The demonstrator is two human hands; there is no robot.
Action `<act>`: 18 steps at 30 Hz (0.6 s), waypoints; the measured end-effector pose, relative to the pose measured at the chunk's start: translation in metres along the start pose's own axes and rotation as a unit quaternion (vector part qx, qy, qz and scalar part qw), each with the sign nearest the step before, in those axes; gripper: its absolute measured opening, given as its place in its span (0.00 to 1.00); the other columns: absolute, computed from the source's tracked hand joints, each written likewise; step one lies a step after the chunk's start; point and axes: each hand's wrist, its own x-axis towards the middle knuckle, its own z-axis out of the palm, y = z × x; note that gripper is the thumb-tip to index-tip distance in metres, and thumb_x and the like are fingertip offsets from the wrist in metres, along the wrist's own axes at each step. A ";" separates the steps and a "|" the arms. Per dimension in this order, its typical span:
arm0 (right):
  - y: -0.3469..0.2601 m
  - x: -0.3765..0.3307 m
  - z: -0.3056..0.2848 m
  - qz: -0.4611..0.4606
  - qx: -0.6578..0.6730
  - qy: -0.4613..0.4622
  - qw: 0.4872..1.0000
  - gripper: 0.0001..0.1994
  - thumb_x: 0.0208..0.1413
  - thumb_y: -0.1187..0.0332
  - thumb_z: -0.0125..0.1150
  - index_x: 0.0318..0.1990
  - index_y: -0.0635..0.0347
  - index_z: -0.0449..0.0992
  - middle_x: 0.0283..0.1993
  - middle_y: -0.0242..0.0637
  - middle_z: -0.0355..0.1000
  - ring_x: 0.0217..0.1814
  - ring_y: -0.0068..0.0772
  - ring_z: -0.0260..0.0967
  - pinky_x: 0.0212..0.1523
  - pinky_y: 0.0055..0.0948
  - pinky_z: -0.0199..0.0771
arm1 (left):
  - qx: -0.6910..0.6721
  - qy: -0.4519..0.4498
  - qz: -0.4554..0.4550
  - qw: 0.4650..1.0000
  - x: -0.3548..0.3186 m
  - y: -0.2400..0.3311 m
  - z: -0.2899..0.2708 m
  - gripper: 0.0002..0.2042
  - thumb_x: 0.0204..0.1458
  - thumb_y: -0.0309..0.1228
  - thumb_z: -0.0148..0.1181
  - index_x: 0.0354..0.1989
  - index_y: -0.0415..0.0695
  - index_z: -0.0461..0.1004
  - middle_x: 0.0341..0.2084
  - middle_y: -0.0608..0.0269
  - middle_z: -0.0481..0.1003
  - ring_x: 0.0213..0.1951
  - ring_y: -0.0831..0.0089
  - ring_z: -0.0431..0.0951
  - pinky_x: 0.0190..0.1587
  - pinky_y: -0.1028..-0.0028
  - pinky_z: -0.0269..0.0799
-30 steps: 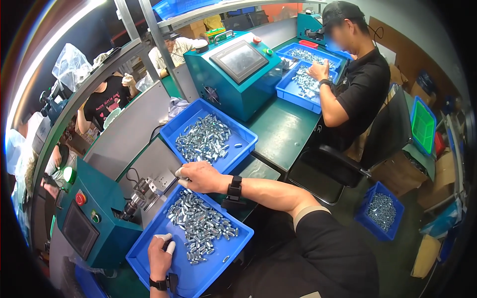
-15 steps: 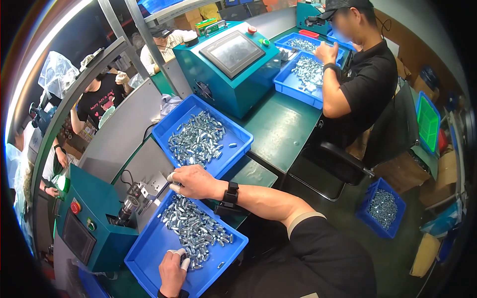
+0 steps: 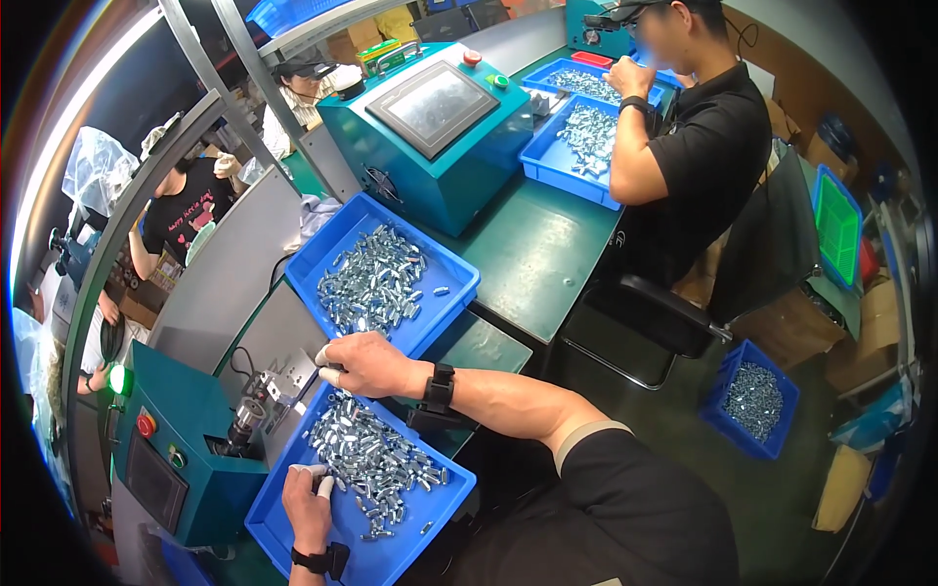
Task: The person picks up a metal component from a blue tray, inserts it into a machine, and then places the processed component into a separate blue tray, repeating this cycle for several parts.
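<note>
My left hand (image 3: 307,510) is over the left part of the near blue tray (image 3: 278,523), white covers on its fingertips. Thumb and finger are pinched on what looks like a small shiny metal part, mostly hidden. A pile of short silvery metal parts (image 3: 376,454) lies beside it in that tray. My right hand (image 3: 369,365) is closed at the tray's far edge, by the metal fixture (image 3: 285,381) of a small green machine (image 3: 200,469). Its covered fingertips are together, and what they hold cannot be made out. The machine's round chuck (image 3: 249,415) faces that fixture.
Beyond my right hand stands a second blue tray (image 3: 445,269) of similar parts. Behind it is a larger green machine (image 3: 469,156) with a screen. A co-worker in black (image 3: 713,146) sits at the right by more trays. A blue bin (image 3: 728,415) of parts stands on the floor.
My left hand has moved left and up, away from the pile toward the machine's side. My right hand stays near the fixture. The view has shifted slightly.
</note>
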 end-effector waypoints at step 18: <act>0.001 0.003 0.000 -0.004 -0.003 0.000 1.000 0.10 0.64 0.63 0.67 0.46 0.59 0.84 0.40 0.44 0.82 0.45 0.51 0.82 0.46 0.45 0.81 | 0.032 0.040 -0.047 0.998 -0.023 -0.036 -0.012 0.11 0.49 0.16 0.72 0.41 0.36 0.81 0.37 0.51 0.78 0.41 0.51 0.80 0.46 0.59 0.76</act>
